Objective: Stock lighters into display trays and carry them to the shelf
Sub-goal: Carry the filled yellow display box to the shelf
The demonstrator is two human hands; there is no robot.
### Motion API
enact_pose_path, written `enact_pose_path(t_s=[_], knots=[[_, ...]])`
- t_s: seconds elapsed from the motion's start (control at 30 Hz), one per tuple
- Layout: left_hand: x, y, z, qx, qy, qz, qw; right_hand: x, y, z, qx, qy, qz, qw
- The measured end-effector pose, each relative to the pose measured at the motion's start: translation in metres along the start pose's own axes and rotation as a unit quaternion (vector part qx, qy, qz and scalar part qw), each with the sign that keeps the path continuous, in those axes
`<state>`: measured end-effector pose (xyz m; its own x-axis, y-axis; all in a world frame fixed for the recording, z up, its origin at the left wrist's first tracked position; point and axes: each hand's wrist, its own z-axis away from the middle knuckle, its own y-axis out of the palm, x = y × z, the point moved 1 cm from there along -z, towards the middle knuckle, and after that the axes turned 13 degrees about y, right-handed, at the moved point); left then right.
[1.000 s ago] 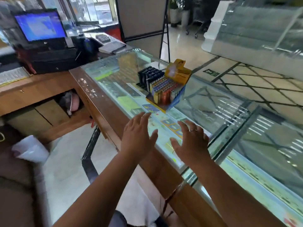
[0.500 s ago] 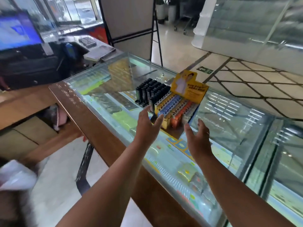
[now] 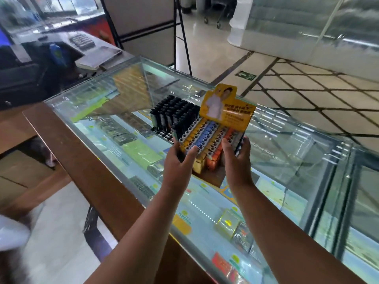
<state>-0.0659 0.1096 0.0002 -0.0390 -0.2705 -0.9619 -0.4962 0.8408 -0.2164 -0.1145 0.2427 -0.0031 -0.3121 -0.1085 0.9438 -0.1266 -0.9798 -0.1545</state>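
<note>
Fingers (image 3: 191, 153) clasping lighter tray (image 3: 207, 138), long axis away, card (image 3: 225, 107) rearmost

Bench (image 3: 78, 156): lighter tray (image 3: 205, 140) over its middle, left hand (image 3: 178, 162) gripping the tray's left side, right hand (image 3: 238, 158) its right. Header card (image 3: 225, 107) upright at the tray's far edge. Lighter rack (image 3: 170, 115) on the bench, just behind-left of the tray. Book (image 3: 98, 58) beyond the far left end.

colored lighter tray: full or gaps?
Full where visible: lighters pack the tray in rows, no gaps; left hand and right hand hide its front corners.
</note>
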Motion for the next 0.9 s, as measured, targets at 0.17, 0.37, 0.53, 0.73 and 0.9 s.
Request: enact_pose_path(t_s=[0.17,0.37,0.53,0.73,0.9], knots=[[0.014,0.001,0.019,0.038,0.014,-0.028,0.999,-0.003,-0.012,0.002,0.026,-0.013,-0.039,0.999],[0.007,0.001,0.047,0.08,-0.006,0.003,0.997,-0.01,-0.038,0.031,0.091,-0.023,-0.1,0.991],[-0.012,0.001,0.069,0.125,-0.031,0.076,0.989,-0.018,-0.065,0.062,0.097,-0.034,-0.126,0.987],[-0.039,0.013,0.115,0.144,-0.043,0.158,0.976,-0.03,-0.116,0.098,0.057,-0.039,-0.141,0.988],[-0.073,0.046,0.158,0.209,-0.068,0.224,0.949,-0.035,-0.181,0.128,0.003,-0.04,-0.178,0.983]])
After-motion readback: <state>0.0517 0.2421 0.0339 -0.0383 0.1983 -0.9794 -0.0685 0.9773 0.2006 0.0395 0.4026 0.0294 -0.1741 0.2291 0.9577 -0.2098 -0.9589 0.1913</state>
